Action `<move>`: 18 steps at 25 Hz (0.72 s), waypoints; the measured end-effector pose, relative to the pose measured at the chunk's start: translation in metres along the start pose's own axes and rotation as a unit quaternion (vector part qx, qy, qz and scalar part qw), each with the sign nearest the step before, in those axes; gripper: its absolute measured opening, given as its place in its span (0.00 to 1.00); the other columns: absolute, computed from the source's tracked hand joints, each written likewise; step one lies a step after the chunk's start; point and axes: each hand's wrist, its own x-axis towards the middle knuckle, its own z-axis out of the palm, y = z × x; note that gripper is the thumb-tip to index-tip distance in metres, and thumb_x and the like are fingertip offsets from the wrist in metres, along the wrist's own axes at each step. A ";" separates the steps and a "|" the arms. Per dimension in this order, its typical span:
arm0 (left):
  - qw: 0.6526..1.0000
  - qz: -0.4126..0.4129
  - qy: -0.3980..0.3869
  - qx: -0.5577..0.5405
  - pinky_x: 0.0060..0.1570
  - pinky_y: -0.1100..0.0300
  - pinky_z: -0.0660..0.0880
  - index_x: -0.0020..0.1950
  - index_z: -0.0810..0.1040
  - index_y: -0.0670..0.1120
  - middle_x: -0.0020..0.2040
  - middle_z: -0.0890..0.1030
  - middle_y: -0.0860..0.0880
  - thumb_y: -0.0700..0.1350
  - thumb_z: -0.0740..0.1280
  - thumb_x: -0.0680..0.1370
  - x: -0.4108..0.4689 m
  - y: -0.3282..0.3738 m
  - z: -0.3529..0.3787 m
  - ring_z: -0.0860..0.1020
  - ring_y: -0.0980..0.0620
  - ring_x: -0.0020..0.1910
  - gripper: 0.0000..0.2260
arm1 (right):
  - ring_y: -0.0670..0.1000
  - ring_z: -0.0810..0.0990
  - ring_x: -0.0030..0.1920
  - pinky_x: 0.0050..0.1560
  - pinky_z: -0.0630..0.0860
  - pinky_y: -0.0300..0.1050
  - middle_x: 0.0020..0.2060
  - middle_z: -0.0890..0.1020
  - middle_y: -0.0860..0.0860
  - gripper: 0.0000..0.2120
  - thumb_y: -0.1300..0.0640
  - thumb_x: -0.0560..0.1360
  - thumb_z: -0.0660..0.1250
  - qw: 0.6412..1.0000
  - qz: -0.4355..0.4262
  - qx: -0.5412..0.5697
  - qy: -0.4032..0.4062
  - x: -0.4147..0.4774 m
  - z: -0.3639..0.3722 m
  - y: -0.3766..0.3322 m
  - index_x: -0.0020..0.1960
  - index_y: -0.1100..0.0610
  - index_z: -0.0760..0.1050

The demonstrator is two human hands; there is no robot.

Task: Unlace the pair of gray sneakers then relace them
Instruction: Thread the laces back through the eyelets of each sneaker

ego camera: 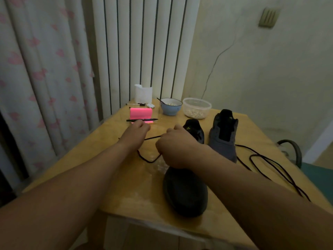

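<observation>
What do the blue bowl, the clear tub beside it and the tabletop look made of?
Blue bowl: likely enamel or glazed ceramic, glossy, dark rim. Clear tub: translucent plastic; pale contents show through. Tabletop: light wood, glossy, perhaps under a clear film.

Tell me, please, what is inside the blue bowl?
The blue bowl holds pale bits and a dark utensil leaning on its rim; its wall hides anything deeper.

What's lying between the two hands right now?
The head view shows only the black shoelace there. One strand crosses the gap between the left hand and the right hand, and a slack loop sags below it on the table.
</observation>
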 end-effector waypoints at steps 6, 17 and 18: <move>0.951 0.148 0.233 -0.140 0.36 0.69 0.68 0.48 0.74 0.46 0.46 0.74 0.47 0.47 0.60 0.86 -0.031 0.078 -0.015 0.72 0.58 0.40 0.09 | 0.51 0.81 0.40 0.42 0.78 0.48 0.42 0.83 0.52 0.12 0.51 0.85 0.62 0.866 0.150 0.426 0.215 -0.009 -0.064 0.046 0.53 0.56 0.82; 0.991 0.110 -0.058 -0.059 0.40 0.55 0.70 0.48 0.82 0.46 0.37 0.74 0.51 0.54 0.64 0.85 -0.063 0.129 0.021 0.72 0.53 0.36 0.15 | 0.51 0.74 0.35 0.36 0.71 0.45 0.34 0.74 0.52 0.24 0.44 0.86 0.57 0.637 0.324 0.668 0.207 -0.060 -0.038 0.114 0.47 0.60 0.81; 0.993 0.109 -0.032 -0.023 0.39 0.55 0.68 0.45 0.80 0.45 0.37 0.74 0.50 0.53 0.64 0.85 -0.062 0.121 0.019 0.71 0.52 0.36 0.15 | 0.50 0.71 0.33 0.34 0.67 0.44 0.32 0.71 0.51 0.23 0.44 0.86 0.58 0.627 0.331 0.678 0.195 -0.067 -0.027 0.120 0.47 0.60 0.81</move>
